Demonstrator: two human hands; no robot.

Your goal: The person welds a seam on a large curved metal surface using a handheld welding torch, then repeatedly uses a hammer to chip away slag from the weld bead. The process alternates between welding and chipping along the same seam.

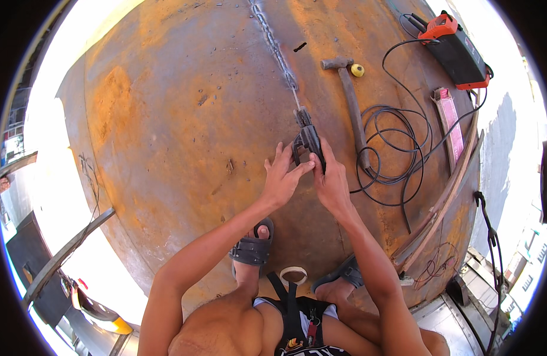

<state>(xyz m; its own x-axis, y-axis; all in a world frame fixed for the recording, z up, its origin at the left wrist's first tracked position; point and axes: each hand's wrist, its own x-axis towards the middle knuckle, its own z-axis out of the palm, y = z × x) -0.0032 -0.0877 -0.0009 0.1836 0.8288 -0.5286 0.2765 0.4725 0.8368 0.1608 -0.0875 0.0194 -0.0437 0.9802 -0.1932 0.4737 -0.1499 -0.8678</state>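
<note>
My right hand [331,181] is closed round the black handle of a welding electrode holder [309,137]. A thin welding rod [296,99] sticks out of its jaw, its far end at the near end of a rough grey weld bead [273,50]. The bead runs away from me along a rusty steel plate [166,130]. Beside the holder's lever is my left hand [280,178], fingers spread and thumb stretched across to the handle and the right hand. Whether its fingertips press on the lever is hard to make out.
Right of the holder lie a hammer [352,101], a small yellow round thing [357,70] and a coiled black cable [425,142]. Farther right are an orange-and-black welding machine [457,53] and a pink carton [449,127]. My sandalled feet [252,246] rest on the curved plate.
</note>
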